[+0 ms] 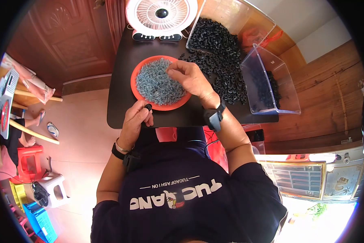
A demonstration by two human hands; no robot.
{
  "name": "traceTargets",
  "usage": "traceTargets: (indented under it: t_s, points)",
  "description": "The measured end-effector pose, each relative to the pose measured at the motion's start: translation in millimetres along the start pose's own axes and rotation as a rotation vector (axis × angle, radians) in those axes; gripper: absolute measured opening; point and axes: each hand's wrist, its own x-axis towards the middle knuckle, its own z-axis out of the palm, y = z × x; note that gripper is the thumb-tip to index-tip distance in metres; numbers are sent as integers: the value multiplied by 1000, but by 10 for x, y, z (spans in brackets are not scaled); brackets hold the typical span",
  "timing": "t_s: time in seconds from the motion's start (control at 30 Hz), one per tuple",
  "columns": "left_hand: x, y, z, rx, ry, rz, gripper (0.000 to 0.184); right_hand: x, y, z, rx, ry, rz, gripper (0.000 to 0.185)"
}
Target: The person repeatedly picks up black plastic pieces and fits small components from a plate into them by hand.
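My left hand (136, 118) is closed near the front edge of the dark table (170, 118), pinching a small black plastic part (148, 107) between thumb and fingertips. Just beyond it stands a round orange-red plate (134, 88), filled with many small grey-blue pieces (157, 83). Over the right side of that plate is my right hand (188, 77), thumb and forefinger pressed together. Whatever lies between those fingertips is too small to make out. To the right of the plate, a large heap of small black plastic parts (226, 75) spreads across the table.
A clear bin (232, 12) tipped toward the heap stands at the back right. Another clear bin (257, 87) with black parts sits at the right edge. A white fan (161, 24) stands behind the plate. Stools (54, 188) and another person's feet (36, 121) are at left.
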Motion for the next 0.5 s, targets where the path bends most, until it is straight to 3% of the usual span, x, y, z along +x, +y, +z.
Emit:
traceTargets:
  t_s: [0.13,0.23,0.5]
  points:
    - [-2,-24,6,-9,14,17,33,-76,-73,-30,443,-91,111,20]
    - [3,-31,20,16,35,30,34,-142,-101,18,579,-130,122,17]
    - [154,54,205,167,71,39,30,-234,-132,191,426,19,19,15]
